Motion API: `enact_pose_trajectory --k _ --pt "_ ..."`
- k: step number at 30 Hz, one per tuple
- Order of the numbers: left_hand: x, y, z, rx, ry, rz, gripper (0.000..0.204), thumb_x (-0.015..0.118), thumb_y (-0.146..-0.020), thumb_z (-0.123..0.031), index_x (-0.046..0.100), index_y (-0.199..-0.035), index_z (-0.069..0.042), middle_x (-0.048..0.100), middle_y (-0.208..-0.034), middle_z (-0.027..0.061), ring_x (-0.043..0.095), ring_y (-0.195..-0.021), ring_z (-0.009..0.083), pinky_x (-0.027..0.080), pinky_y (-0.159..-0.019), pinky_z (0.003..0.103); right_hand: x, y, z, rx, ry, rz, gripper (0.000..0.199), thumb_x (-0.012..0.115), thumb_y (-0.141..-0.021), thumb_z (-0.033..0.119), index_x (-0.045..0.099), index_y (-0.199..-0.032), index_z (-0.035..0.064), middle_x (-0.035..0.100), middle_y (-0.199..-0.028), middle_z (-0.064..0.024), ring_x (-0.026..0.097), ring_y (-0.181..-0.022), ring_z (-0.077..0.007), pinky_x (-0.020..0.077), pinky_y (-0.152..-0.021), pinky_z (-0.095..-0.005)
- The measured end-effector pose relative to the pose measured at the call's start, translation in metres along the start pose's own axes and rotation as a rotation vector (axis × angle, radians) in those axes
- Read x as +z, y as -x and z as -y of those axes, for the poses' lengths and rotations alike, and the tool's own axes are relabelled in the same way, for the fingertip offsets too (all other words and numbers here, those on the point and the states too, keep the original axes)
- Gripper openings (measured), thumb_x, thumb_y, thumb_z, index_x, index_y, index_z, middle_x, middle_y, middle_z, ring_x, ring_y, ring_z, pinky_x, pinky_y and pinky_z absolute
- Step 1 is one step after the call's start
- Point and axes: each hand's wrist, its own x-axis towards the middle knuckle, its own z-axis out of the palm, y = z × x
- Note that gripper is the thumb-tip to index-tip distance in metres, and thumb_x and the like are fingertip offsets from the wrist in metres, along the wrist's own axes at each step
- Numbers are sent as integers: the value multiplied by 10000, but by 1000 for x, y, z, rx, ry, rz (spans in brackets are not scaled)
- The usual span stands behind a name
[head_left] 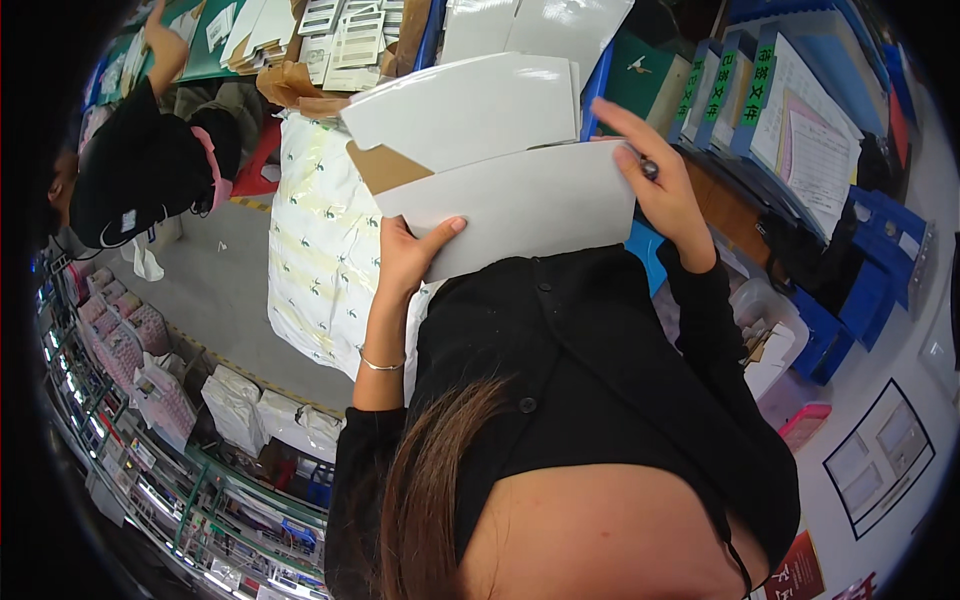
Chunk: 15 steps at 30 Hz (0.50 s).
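Observation:
A flat white cardboard piece (530,205) with a brown inner side showing at its left is held in front of my chest. My left hand (405,250) grips its lower left edge, thumb on the near face and the other fingers hidden behind. At the upper right corner, the thumb of my right hand (665,185) lies on the cardboard while the index finger stretches out past its edge. A small dark, shiny thing (650,170) shows between the fingers of that hand; its kind is unclear. More white cardboard pieces (470,110) lie in a stack just beyond.
A blue tray (598,85) stands under the stack. Blue file holders (745,100) with papers are at the right. White patterned wrapping (325,240) covers something at the left. A co-worker in black (150,170) works at the far left, beside green-framed shelving (210,500).

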Motion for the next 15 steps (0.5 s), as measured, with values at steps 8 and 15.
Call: enact_pose_trajectory --k 8,15 --pt "-3 -23 -13 -174 -143 251 381 733 -687 -126 520 -849 145 588 -658 160 558 -488 157 464 -409 216 2 11 -8 16 282 16 291 427 -856 10 559 -1115 22 526 -1178 -100 535 -927 -240 400 -821 -266" --pt "7 -25 -19 -180 -235 172 350 720 -713 -164 507 -793 102 563 -628 132 528 -456 131 444 -388 207 5 7 -14 59 228 -44 302 441 -846 18 544 -1129 29 547 -1124 -82 527 -946 -231 394 -821 -267"
